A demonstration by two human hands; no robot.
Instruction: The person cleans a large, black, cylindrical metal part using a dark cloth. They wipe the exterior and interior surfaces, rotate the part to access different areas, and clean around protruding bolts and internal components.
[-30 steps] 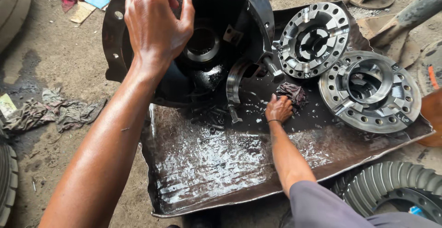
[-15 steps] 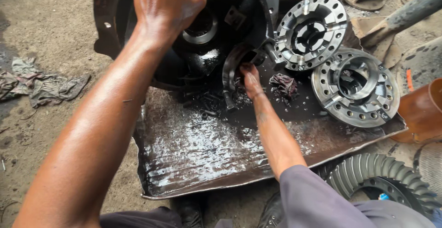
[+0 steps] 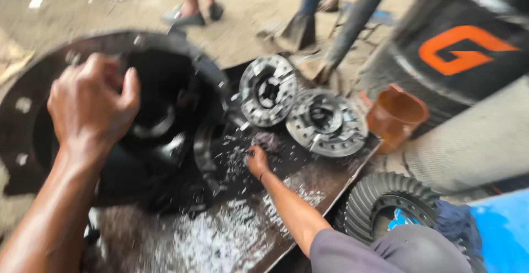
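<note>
The left hand (image 3: 91,99) rests on the upper rim of the big dark round housing (image 3: 165,85), fingers curled over the edge and gripping it. The housing lies at about nine to ten o'clock in the view, its open mouth facing up and toward the wearer, with a shiny ring visible deep inside. It sits partly on a wet, oily metal sheet (image 3: 231,234) lying on the ground.

The right hand (image 3: 257,160) lies out on that sheet near the middle of the view, at about three o'clock from the housing and just beside its lower right edge. Its fingers are bent down onto the sheet next to a dark rag or lump (image 3: 268,140); the blur hides whether it actually pinches anything, so I cannot tell.

From the right hand, the two flat slotted metal discs stand at twelve to two o'clock: the nearer disc (image 3: 326,123) at about one o'clock, the farther disc (image 3: 268,90) at twelve. They overlap or touch at the edges. The right hand is plainly the nearer one to both; the left is well apart from them.

A brown plastic jug (image 3: 395,116) stands at three o'clock from the discs, and a large toothed ring gear (image 3: 386,196) lies at four o'clock from the right hand.
</note>
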